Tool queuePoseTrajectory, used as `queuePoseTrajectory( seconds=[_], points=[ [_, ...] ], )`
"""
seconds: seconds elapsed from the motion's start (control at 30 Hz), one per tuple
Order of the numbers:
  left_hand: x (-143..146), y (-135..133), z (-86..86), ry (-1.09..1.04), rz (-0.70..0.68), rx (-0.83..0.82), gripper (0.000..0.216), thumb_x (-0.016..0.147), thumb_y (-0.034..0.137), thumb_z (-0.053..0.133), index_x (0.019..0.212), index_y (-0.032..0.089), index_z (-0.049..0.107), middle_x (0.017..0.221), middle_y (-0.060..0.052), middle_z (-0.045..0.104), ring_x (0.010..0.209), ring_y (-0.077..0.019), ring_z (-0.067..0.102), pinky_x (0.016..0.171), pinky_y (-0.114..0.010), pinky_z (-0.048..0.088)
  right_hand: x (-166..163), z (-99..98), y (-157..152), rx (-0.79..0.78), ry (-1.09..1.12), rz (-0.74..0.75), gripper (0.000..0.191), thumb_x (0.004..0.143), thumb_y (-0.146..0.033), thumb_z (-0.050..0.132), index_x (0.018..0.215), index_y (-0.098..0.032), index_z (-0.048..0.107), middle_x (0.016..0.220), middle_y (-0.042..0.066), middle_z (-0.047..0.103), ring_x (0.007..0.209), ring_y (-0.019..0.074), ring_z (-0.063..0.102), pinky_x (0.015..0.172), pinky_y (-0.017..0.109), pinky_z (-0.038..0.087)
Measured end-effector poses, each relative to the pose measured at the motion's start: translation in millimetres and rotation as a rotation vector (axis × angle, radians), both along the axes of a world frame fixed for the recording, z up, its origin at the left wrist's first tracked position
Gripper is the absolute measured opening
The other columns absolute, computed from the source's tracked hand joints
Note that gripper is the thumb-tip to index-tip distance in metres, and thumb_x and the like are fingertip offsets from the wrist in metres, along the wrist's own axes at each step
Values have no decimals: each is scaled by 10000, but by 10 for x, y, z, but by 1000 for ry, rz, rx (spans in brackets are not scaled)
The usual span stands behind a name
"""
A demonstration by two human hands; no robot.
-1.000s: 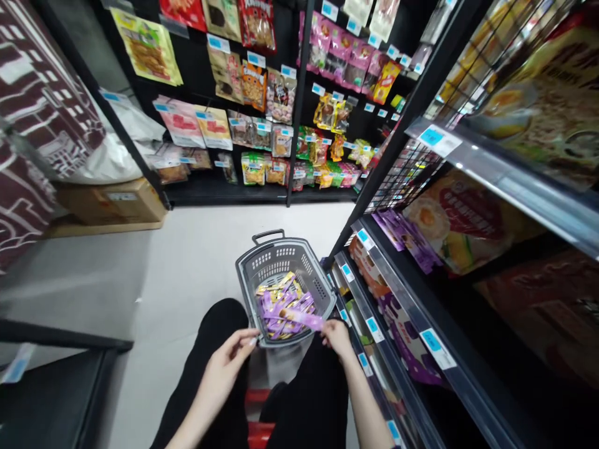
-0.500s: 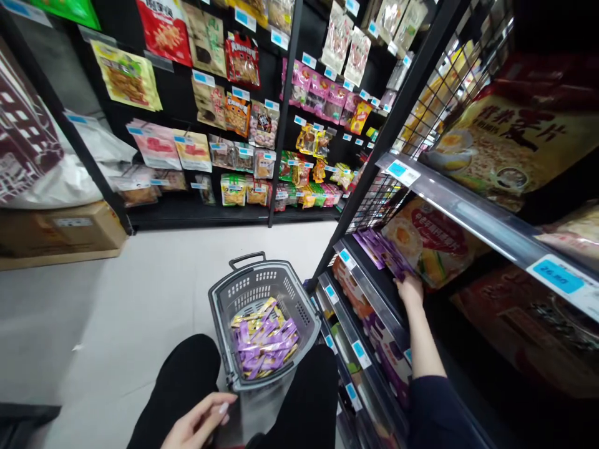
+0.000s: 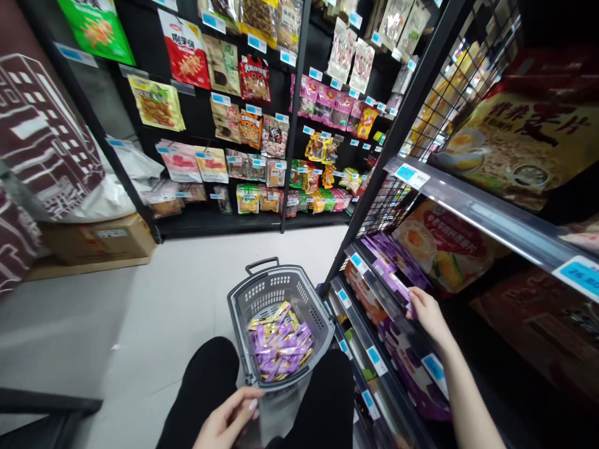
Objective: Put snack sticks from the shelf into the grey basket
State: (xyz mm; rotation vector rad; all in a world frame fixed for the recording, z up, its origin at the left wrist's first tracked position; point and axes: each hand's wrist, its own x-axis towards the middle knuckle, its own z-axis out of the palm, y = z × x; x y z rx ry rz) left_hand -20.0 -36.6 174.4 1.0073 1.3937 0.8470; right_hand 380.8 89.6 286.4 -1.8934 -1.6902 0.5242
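Observation:
My right hand (image 3: 428, 312) is at the shelf on the right, thumb and fingers pinched on the end of a purple sachet stick (image 3: 394, 282). More purple sachets (image 3: 407, 260) lie in a row behind it on the same shelf. Between my knees and the hanging displays, a grey shopping basket (image 3: 236, 324) stands on the floor. Inside it is a loose pile of purple and yellow sachets (image 3: 281, 349). My left hand (image 3: 231, 416) is at the basket's near rim, its index finger stretched toward the corner and nothing visible in it.
Big cereal bags (image 3: 528, 134) fill the right shelves, whose front rails (image 3: 472, 212) jut out above my right arm. Snack packets hang on a black rack (image 3: 219, 227) ahead. A cardboard box (image 3: 100, 240) with printed sacks above it stands at left.
My right hand has drawn back toward the shelf's front edge, bringing a purple sachet with it. The view has shifted a little left, and my left hand stays near the basket rim.

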Motion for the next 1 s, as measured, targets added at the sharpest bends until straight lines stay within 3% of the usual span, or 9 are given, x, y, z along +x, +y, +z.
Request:
queuePoseTrajectory(
  seconds=[0.1,0.23,0.3,0.4,0.53,0.63,0.73,0.9,1.0],
  points=[
    [136,-7,186,-75,-23,81,515,703,593,550,1053,219,611,746,-24,625,617,-162,542,566,-260,462,-360,105,-394,-189,449,241,360,826,-466,483,918,-144,615,548,-29,564,421,114,526,430,208,391],
    [365,50,442,-277,-57,262,598,736,461,613,1279,271,451,1229,-88,540,1001,-217,560,864,-324,467,-826,101,-767,-450,735,422,315,805,-455,540,818,-151,623,612,-10,599,423,90,526,416,189,396],
    [442,83,541,-439,-75,279,659,708,489,633,1296,270,431,1275,-111,510,940,-233,601,813,-357,507,-982,36,-867,-555,776,500,305,814,-446,534,792,-154,619,604,-8,600,419,86,531,414,182,399],
    [473,95,644,-477,-80,167,543,678,433,682,1159,204,574,1081,-110,631,688,-197,651,650,-342,555,-1105,-89,-948,-640,799,527,303,819,-443,531,807,-155,623,605,-11,589,410,76,531,387,160,378],
    [407,63,688,-364,-46,64,302,651,312,722,905,149,702,857,-71,700,618,-179,656,643,-322,568,-1119,-210,-1016,-580,875,444,340,747,-399,646,1023,-203,607,733,-16,581,456,80,555,411,180,439],
    [340,39,684,-377,-17,58,251,631,268,732,857,161,721,1007,-91,690,757,-219,672,643,-320,578,-1108,-262,-1075,-470,909,372,405,644,-304,756,1013,-205,622,810,10,592,541,118,599,489,234,509],
    [297,22,677,-373,-8,82,160,612,223,734,756,153,731,1160,-108,629,967,-282,626,639,-309,582,-1121,-324,-1143,-390,906,304,270,668,-277,743,910,-183,666,790,27,607,548,126,606,509,243,514],
    [291,16,685,-345,-27,68,52,611,157,702,654,144,728,1268,-114,554,872,-260,656,615,-311,579,-1141,-417,-1220,-294,873,289,132,743,-299,676,818,-193,702,894,46,597,560,116,600,508,240,501],
    [278,29,719,-318,-58,49,46,603,141,695,633,148,730,1249,-114,570,854,-257,659,603,-300,573,-1152,-410,-1236,-279,829,290,147,778,-300,641,877,-211,701,933,41,584,553,94,579,572,256,508]
  ],
)
